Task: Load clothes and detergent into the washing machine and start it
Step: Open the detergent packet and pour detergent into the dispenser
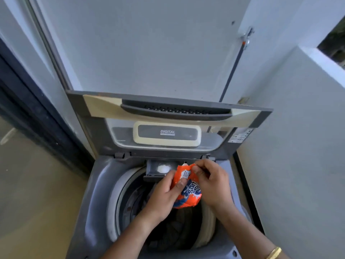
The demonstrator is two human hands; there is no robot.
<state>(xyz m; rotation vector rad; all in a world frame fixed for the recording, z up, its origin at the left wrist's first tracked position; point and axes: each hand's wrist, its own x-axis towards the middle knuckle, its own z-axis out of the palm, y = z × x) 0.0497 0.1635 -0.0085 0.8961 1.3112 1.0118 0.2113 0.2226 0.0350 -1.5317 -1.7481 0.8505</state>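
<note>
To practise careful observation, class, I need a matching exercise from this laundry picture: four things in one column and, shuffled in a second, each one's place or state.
Column one:
1. orange plastic detergent sachet
2. white detergent powder
3. dark clothes
4. grey washing machine lid

Column two:
A. raised open
B. inside the round drum
C. gripped by left hand and right hand
D. heaped in the grey pulled-out drawer

Pairs: 1-C, 2-D, 3-B, 4-A.

home laundry nook, top-load washing machine (97,193), painted walls (149,43)
</note>
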